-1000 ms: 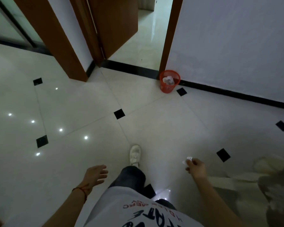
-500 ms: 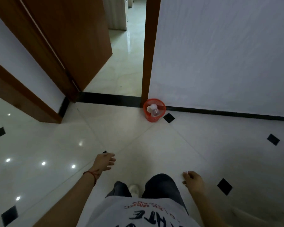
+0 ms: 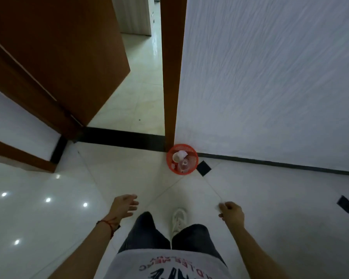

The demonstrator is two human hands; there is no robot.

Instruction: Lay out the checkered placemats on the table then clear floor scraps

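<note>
bin first: your orange mesh wastebasket (image 3: 182,159) stands on the pale floor (image 3: 113,170) at centre frame, tight against the foot of the brown door frame (image 3: 170,77) and the white textured wall (image 3: 270,77), with a black diamond tile (image 3: 203,168) just beside it on the right. inside it you can see a white cup and some crumpled pale litter. your right hand (image 3: 231,213), lower right of centre, has its fingers curled tight; a faint pale blur sits at the fingertips, but you cannot tell whether a scrap is pinched there. your left hand (image 3: 123,205), lower left of centre, hangs loose with fingers spread and relaxed, holding nothing, a red cord (image 3: 107,223) round the wrist. your white shoe (image 3: 178,219) steps forward between the hands. no placemats show in this view.
</note>
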